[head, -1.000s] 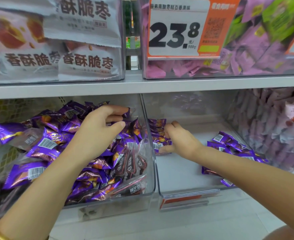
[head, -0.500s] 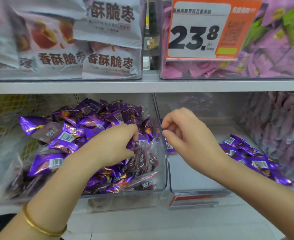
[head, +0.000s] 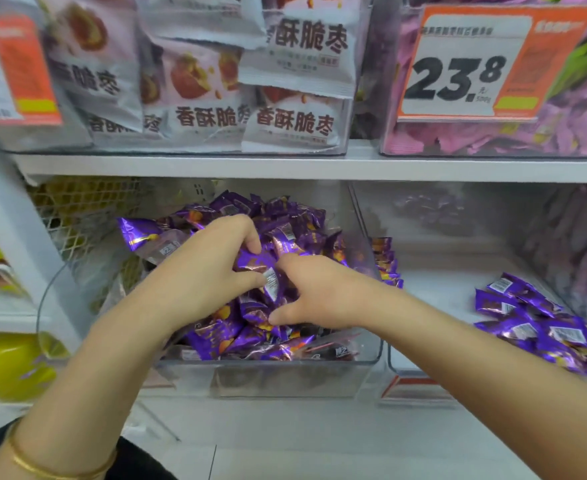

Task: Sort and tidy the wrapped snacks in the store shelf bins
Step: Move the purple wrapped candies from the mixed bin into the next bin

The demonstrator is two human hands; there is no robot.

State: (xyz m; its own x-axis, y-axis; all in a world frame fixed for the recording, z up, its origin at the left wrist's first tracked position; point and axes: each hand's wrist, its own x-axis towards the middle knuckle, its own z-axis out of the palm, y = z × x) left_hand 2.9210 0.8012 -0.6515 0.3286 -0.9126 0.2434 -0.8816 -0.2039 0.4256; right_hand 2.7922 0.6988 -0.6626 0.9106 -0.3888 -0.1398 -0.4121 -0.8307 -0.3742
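left hand (head: 209, 271), right hand (head: 323, 296) amid crinkly foil packets (head: 287, 218), clear bin (head: 285, 377)

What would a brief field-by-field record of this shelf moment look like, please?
left bin: heaped with purple snacks
right bin: scattered snacks, mostly at its right side
left hand: grips purple snacks in left bin
right hand: on the same heap, grip unclear
price tag: 23.8, on upper bin
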